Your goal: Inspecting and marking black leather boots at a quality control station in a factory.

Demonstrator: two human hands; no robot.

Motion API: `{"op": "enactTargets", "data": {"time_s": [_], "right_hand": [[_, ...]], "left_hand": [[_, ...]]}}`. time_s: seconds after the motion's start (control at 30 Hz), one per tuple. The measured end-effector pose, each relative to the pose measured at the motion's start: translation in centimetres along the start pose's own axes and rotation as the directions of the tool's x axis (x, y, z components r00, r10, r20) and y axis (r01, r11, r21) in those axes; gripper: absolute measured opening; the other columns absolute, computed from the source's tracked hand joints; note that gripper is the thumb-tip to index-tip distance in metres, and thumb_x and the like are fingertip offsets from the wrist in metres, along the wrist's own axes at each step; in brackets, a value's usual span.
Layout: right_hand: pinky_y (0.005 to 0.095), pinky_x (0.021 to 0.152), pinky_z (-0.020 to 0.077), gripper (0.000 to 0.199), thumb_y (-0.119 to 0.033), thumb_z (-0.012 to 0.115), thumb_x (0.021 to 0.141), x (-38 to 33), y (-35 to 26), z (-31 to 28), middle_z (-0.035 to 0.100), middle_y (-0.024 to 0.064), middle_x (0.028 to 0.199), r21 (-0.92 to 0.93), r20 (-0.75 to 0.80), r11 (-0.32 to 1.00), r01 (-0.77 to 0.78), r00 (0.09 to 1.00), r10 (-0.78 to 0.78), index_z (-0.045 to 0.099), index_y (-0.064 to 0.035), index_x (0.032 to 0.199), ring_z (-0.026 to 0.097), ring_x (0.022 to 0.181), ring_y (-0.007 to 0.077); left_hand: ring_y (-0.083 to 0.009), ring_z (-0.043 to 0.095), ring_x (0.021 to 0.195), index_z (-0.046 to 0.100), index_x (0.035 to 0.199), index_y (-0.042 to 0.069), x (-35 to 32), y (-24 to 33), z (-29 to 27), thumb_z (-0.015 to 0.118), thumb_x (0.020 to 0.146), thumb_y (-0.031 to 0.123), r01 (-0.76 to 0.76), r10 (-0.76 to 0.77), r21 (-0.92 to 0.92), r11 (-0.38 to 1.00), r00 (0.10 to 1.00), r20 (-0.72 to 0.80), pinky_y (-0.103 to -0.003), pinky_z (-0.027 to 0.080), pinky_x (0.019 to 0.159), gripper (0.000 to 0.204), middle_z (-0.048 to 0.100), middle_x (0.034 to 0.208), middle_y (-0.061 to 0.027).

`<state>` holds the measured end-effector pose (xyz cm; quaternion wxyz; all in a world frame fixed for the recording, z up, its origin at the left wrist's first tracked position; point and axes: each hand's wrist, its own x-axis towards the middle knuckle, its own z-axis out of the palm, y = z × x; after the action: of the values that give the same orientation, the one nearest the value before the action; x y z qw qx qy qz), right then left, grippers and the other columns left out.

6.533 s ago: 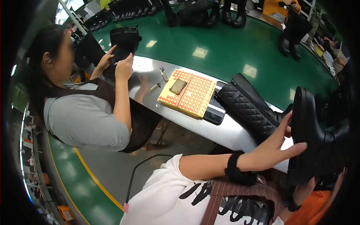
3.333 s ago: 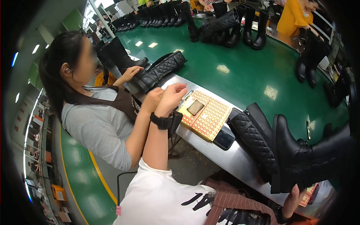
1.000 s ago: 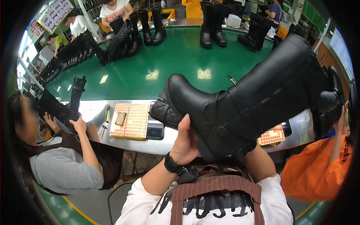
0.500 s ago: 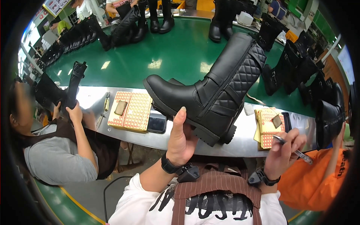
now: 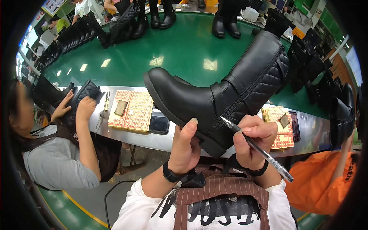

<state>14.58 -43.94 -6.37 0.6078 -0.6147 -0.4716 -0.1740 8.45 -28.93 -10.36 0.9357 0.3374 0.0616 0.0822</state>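
Observation:
A tall black boot with crossed straps, a side zipper and a quilted back panel is held up in front of me, toe to the left and shaft leaning to the upper right. My left hand grips it from below, thumb on the side near the sole. My right hand is closed round a clear-barrelled pen. The pen's tip is at the lower end of the zipper, near the heel; whether it touches the leather I cannot tell. Part of a second black sole shows behind the boot.
Sticker sheets lie on the metal edge beside a dark phone. More sticker sheets lie at right. Boots stand on the green table. A co-worker in grey handles a boot at left; another in orange sits at right.
My right hand has brought the pen left and up to the boot's zipper. The boot's shaft has tilted further right. The co-worker at left has lowered the boot shaft.

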Motion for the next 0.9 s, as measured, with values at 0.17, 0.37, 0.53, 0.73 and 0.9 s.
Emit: {"op": "enactTargets", "data": {"time_s": [0.17,0.37,0.53,0.73,0.9], "right_hand": [[0.0296,0.049,0.0397,0.03,0.005,0.068,0.083,0.33,0.41,-0.37,0.058,0.0096,0.074,0.034,0.03,0.995,0.093,0.995,-0.094,0.045,-0.0028,0.1,0.051,0.054,0.0147],[0.03,0.048,0.039,0.03,0.006,0.069,0.081,0.63,0.1,-0.22,0.058,0.0093,0.072,-0.026,0.054,0.994,0.102,0.993,-0.101,0.046,-0.0028,0.098,0.05,0.052,0.0166],[0.03,0.048,0.0388,0.03,0.006,0.069,0.081,0.87,-0.03,-0.23,0.059,0.0096,0.072,-0.04,0.08,0.994,0.105,0.992,-0.102,0.046,-0.0023,0.098,0.05,0.052,0.0169],[0.0301,0.048,0.039,0.032,0.007,0.07,0.08,0.96,-0.23,-0.29,0.059,0.0101,0.072,-0.049,0.057,0.994,0.098,0.994,-0.095,0.046,-0.0025,0.098,0.05,0.052,0.0173],[0.0299,0.048,0.0389,0.034,0.007,0.07,0.079,1.03,-0.19,-0.43,0.059,0.0102,0.071,-0.052,0.079,0.992,0.112,0.991,-0.107,0.044,-0.0026,0.099,0.051,0.051,0.0175]], "left_hand": [[-0.0208,0.048,0.127,0.033,0.144,0.003,-0.18,0.18,0.23,0.066,0.089,0.035,-0.005,0.01,-0.063,0.998,0.997,0.081,-0.037,0.038,0.107,0.072,0.047,0.139,-0.0092],[-0.0209,0.047,0.127,0.033,0.144,0.003,-0.41,0.27,0.43,0.067,0.088,0.037,0.004,-0.001,-0.051,0.999,0.998,0.069,-0.037,0.037,0.107,0.074,0.047,0.138,-0.009],[-0.0205,0.047,0.127,0.033,0.144,0.003,-0.46,0.27,0.49,0.067,0.088,0.039,0.01,-0.008,-0.041,0.999,0.998,0.067,-0.037,0.038,0.107,0.074,0.047,0.138,-0.009],[-0.0206,0.048,0.127,0.033,0.144,0.003,-0.45,0.45,0.65,0.066,0.089,0.039,0.029,-0.026,-0.036,0.999,0.997,0.078,-0.037,0.038,0.107,0.074,0.047,0.139,-0.0095],[-0.0205,0.048,0.127,0.033,0.144,0.003,-0.5,0.54,0.8,0.066,0.088,0.039,0.029,-0.027,-0.033,0.999,0.998,0.06,-0.037,0.038,0.107,0.074,0.047,0.139,-0.0096]]}}
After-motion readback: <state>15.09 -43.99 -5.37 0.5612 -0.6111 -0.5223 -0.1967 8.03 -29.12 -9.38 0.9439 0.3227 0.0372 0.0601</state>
